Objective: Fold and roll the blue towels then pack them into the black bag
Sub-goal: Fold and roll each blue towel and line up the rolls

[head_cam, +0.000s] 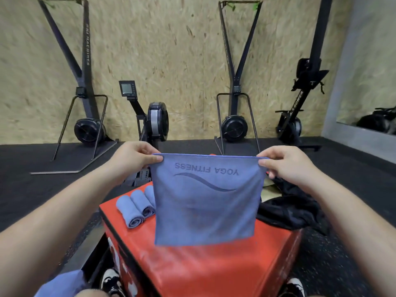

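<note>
**One towel up in my hands, three rolled, none yet seen going into the bag**

I am pinching the top corners of the blue "YOGA FITNESS" towel point(205, 202), with my left hand point(132, 159) at its 10 o'clock and my right hand point(287, 166) at its 2 o'clock. Thumbs and fingers are closing on the hem, so it is hanging free above the red plyo box point(214, 271). Three rolled towels point(141, 202) are lying side by side on the box at the towel's 9 o'clock. The black bag point(289, 206) is slumping at 3 o'clock, and its inside is hidden from me. I am judging that rolling this one and all the packing are remaining. More blue cloth point(62, 284) is showing at 7 o'clock. Black rubber floor point(32, 189) is surrounding the box, and ski trainers point(85, 61) and rowers point(157, 123) are standing against the chipboard wall point(160, 50) at 12 o'clock.
</note>
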`<state>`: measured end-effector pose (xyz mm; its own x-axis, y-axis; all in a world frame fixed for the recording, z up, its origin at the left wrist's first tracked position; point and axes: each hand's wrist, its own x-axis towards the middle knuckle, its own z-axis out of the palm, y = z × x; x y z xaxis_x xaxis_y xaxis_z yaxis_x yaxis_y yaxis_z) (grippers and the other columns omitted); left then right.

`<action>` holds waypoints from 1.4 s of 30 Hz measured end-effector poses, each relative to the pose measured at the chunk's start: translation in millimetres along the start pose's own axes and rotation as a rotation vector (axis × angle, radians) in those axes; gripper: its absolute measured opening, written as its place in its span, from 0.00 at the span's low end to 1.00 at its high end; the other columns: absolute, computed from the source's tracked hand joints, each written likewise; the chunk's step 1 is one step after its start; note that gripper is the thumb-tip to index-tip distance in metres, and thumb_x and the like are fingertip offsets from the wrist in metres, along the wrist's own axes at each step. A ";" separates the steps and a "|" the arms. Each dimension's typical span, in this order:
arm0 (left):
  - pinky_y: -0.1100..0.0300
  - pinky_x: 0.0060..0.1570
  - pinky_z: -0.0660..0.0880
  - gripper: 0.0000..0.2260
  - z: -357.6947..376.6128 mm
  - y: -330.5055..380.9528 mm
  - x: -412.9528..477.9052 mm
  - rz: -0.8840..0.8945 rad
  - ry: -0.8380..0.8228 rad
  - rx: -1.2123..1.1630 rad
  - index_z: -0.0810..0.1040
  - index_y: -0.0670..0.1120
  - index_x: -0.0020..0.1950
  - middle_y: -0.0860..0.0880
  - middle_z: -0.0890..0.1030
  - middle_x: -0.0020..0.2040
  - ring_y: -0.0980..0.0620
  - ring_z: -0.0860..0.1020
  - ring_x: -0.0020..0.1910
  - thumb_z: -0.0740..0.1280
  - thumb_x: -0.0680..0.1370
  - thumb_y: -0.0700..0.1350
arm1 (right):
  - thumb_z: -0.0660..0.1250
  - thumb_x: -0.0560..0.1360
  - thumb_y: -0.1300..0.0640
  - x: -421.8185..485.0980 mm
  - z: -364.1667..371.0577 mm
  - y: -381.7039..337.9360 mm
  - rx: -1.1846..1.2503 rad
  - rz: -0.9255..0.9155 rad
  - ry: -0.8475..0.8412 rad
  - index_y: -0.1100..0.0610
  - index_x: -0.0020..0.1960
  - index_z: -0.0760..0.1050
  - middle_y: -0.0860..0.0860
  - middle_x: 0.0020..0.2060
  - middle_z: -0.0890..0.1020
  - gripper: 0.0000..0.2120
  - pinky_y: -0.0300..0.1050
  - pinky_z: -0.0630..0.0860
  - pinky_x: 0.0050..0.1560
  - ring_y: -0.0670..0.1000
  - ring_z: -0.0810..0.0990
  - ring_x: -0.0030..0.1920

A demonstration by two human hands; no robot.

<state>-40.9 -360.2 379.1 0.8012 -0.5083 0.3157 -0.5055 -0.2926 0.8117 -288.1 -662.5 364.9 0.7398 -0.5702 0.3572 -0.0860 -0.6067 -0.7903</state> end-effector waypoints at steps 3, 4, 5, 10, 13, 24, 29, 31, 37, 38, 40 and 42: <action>0.62 0.30 0.73 0.04 11.4 -12.6 8.8 -0.112 -0.039 -0.030 0.83 0.41 0.43 0.48 0.79 0.29 0.55 0.74 0.23 0.76 0.73 0.39 | 0.68 0.78 0.67 5.7 12.8 13.4 0.041 0.105 -0.040 0.61 0.49 0.82 0.56 0.35 0.85 0.05 0.43 0.78 0.37 0.49 0.83 0.31; 0.57 0.37 0.77 0.04 16.5 -18.6 13.1 -0.143 -0.059 -0.057 0.82 0.41 0.43 0.46 0.80 0.30 0.54 0.77 0.25 0.76 0.74 0.38 | 0.67 0.78 0.68 9.4 18.5 18.4 0.060 0.135 -0.044 0.61 0.48 0.82 0.60 0.38 0.85 0.05 0.49 0.79 0.42 0.51 0.85 0.33; 0.52 0.42 0.79 0.04 22.4 -23.6 17.0 -0.168 -0.074 -0.091 0.81 0.41 0.43 0.44 0.81 0.33 0.52 0.81 0.28 0.75 0.74 0.37 | 0.67 0.78 0.68 13.8 24.3 23.8 0.070 0.156 -0.045 0.61 0.48 0.81 0.61 0.41 0.86 0.06 0.54 0.80 0.46 0.52 0.86 0.36; 0.58 0.39 0.82 0.05 41.1 -46.6 45.6 -0.186 -0.053 -0.198 0.78 0.41 0.44 0.37 0.83 0.43 0.50 0.85 0.36 0.72 0.76 0.35 | 0.68 0.77 0.67 36.7 47.8 42.6 0.071 0.144 0.028 0.59 0.47 0.82 0.58 0.41 0.87 0.06 0.47 0.81 0.46 0.47 0.86 0.40; 0.47 0.54 0.81 0.06 47.8 -64.6 58.3 -0.150 -0.021 -0.203 0.79 0.43 0.42 0.40 0.85 0.42 0.42 0.85 0.47 0.73 0.76 0.36 | 0.69 0.76 0.65 45.1 60.9 50.2 0.001 0.066 0.099 0.57 0.48 0.83 0.51 0.40 0.86 0.06 0.29 0.72 0.36 0.37 0.81 0.33; 0.60 0.38 0.71 0.05 97.3 -162.4 -27.9 -0.176 -0.116 0.002 0.80 0.49 0.44 0.49 0.82 0.36 0.51 0.75 0.37 0.74 0.76 0.42 | 0.72 0.75 0.62 -42.8 115.3 141.8 -0.140 0.121 0.018 0.48 0.48 0.82 0.47 0.41 0.84 0.08 0.31 0.71 0.43 0.49 0.80 0.41; 0.60 0.43 0.71 0.04 109.8 -212.4 -105.6 -0.241 -0.234 0.091 0.81 0.47 0.43 0.48 0.84 0.40 0.55 0.76 0.37 0.75 0.75 0.42 | 0.72 0.75 0.60 -120.2 132.0 176.4 -0.179 0.202 -0.103 0.49 0.49 0.83 0.43 0.44 0.85 0.07 0.34 0.71 0.50 0.49 0.81 0.48; 0.65 0.38 0.71 0.04 107.2 -219.8 -127.4 -0.267 -0.245 0.070 0.81 0.46 0.43 0.54 0.83 0.36 0.60 0.75 0.34 0.75 0.75 0.42 | 0.74 0.74 0.59 -140.9 130.3 178.4 -0.150 0.244 -0.137 0.46 0.48 0.83 0.45 0.44 0.85 0.08 0.46 0.76 0.53 0.53 0.82 0.47; 0.69 0.38 0.72 0.04 90.6 -204.2 -147.6 -0.279 -0.270 -0.119 0.80 0.45 0.43 0.49 0.81 0.38 0.55 0.76 0.39 0.72 0.77 0.38 | 0.73 0.75 0.63 -160.4 113.5 165.5 -0.070 0.220 -0.227 0.46 0.46 0.82 0.46 0.40 0.85 0.11 0.39 0.75 0.46 0.45 0.80 0.39; 0.65 0.40 0.73 0.04 89.6 -202.2 -144.6 -0.291 -0.263 -0.154 0.81 0.46 0.43 0.46 0.81 0.39 0.52 0.76 0.40 0.73 0.77 0.39 | 0.73 0.75 0.64 -157.5 112.4 165.4 -0.057 0.224 -0.229 0.47 0.46 0.82 0.47 0.39 0.85 0.11 0.38 0.75 0.45 0.44 0.79 0.38; 0.55 0.44 0.71 0.03 91.4 -202.0 -134.2 -0.311 -0.247 -0.182 0.82 0.47 0.43 0.47 0.82 0.40 0.50 0.74 0.40 0.74 0.76 0.44 | 0.73 0.75 0.63 -147.5 114.0 167.6 -0.052 0.241 -0.222 0.48 0.46 0.83 0.47 0.38 0.85 0.10 0.35 0.73 0.42 0.43 0.78 0.36; 0.55 0.45 0.69 0.03 98.8 -205.7 -120.6 -0.325 -0.220 -0.175 0.83 0.48 0.43 0.50 0.82 0.40 0.53 0.75 0.40 0.74 0.76 0.45 | 0.72 0.76 0.64 -132.2 118.6 171.0 -0.046 0.257 -0.211 0.50 0.47 0.83 0.46 0.37 0.83 0.08 0.29 0.71 0.38 0.39 0.76 0.33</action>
<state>-65.1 -318.8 125.6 0.8129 -0.5785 -0.0673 -0.1606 -0.3338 0.9289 -321.4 -625.1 123.5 0.8111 -0.5839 0.0342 -0.3147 -0.4850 -0.8159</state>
